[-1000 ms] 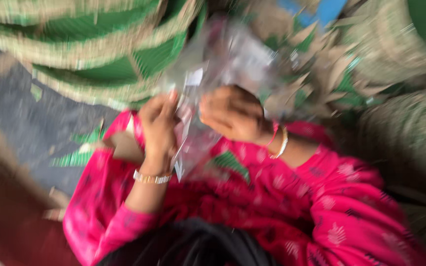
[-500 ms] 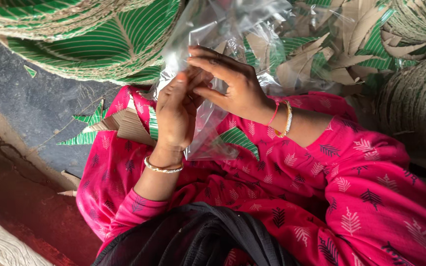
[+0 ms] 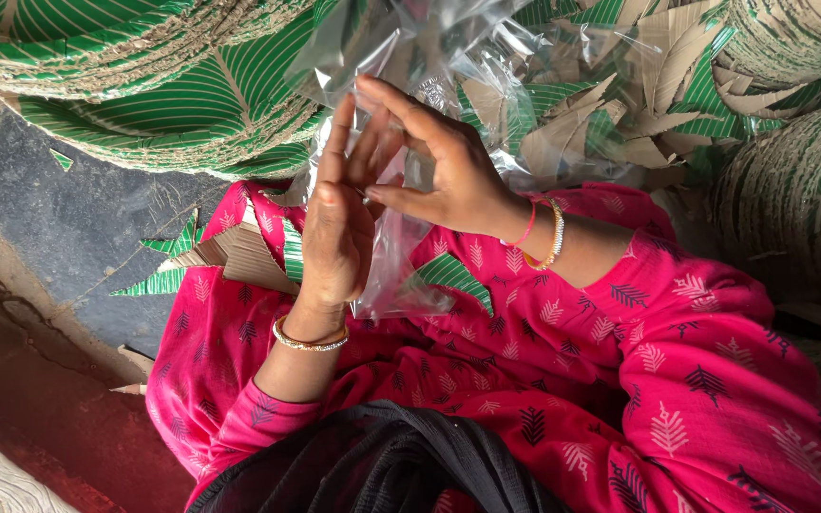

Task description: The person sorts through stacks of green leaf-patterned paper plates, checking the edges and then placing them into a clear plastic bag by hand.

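Both hands pinch a clear plastic bag [image 3: 401, 256] that hangs upright between them over the pink-clad lap, the left hand [image 3: 334, 237] flat against its near-left face, the right hand [image 3: 439, 161] gripping its far edge, green leaf-printed plates [image 3: 173, 104] stacked beyond.

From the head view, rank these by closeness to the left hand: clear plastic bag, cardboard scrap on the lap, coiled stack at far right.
Measured from the left hand:
1. Clear plastic bag, touching its fingers.
2. Cardboard scrap, just left of the hand on the lap.
3. Coiled stack, far right edge.
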